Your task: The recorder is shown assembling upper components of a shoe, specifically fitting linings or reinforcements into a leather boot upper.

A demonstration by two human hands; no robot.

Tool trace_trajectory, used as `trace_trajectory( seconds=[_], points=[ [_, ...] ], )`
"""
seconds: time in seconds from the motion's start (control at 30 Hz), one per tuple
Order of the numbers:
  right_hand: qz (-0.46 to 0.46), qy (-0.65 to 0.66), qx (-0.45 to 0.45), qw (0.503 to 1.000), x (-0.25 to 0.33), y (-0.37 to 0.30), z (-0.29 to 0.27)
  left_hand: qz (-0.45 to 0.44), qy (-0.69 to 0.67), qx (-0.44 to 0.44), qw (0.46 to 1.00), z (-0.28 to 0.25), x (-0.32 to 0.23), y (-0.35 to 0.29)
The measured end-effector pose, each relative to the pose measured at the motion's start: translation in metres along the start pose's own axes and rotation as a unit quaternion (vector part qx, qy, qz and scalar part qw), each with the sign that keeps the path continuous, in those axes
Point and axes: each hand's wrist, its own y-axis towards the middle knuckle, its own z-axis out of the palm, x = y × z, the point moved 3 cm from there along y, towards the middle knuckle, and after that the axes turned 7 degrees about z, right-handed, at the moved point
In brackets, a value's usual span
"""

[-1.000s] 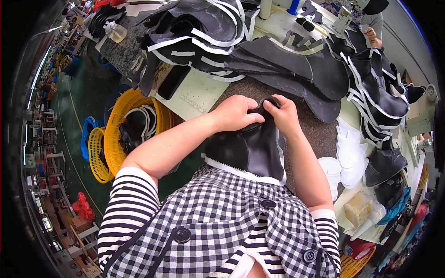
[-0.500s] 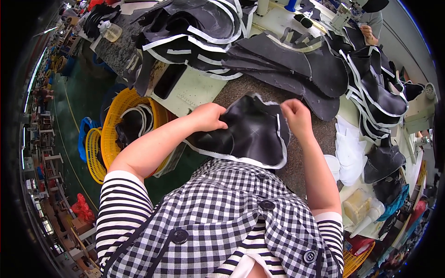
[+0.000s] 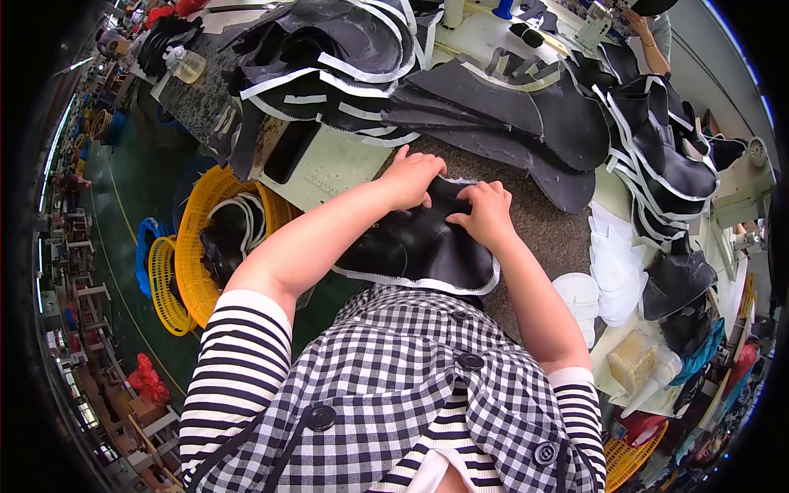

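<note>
A black, glossy leather-like piece (image 3: 419,256) with white tape along its edge lies across the brown speckled work surface, its near edge against my lap. My left hand (image 3: 412,182) is closed on its far edge, with the fingers over the rim and the thumb on the black face. A short way to the right, my right hand (image 3: 486,212) pinches the same piece near its far right edge. Between the hands the leather is bunched up a little. The fingertips of both hands are partly hidden.
Dark grey cut pieces (image 3: 509,107) are stacked beyond my hands, with white-taped black pieces (image 3: 329,66) to their left. A phone (image 3: 292,150) lies on the pale table. Left stands a yellow basket (image 3: 187,246); right are white sheets (image 3: 615,271). Another person's hand (image 3: 637,23) shows far right.
My left hand has moved up and right to the far edge. My right hand has come left and down onto the piece, which is now more bunched between them.
</note>
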Motion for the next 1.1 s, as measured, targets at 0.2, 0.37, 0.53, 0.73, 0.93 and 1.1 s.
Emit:
trace_trajectory(
  seconds=[0.2,0.37,0.53,0.73,0.93,1.1],
  points=[
    [-0.055,0.027,-0.028,0.998,0.009,-0.009,-0.003,-0.007,-0.028,0.104,0.994,0.011,0.009,0.006],
    [0.213,0.23,0.069,0.947,-0.048,0.015,0.019,-0.029,-0.011,0.078,0.996,0.025,0.025,0.006],
    [0.214,0.309,0.041,0.926,-0.058,0.021,0.034,-0.044,-0.042,0.084,0.995,0.028,0.035,0.006],
    [0.218,0.23,0.003,0.948,-0.047,0.02,0.028,-0.077,0.019,0.088,0.993,0.023,0.024,0.013],
    [0.192,0.231,-0.022,0.954,-0.045,0.016,0.027,-0.034,-0.058,0.06,0.996,0.018,0.009,0.027],
    [0.19,0.126,-0.028,0.973,-0.035,0.024,0.028,-0.061,-0.057,0.1,0.991,0.026,0.017,0.03]
  ],
)
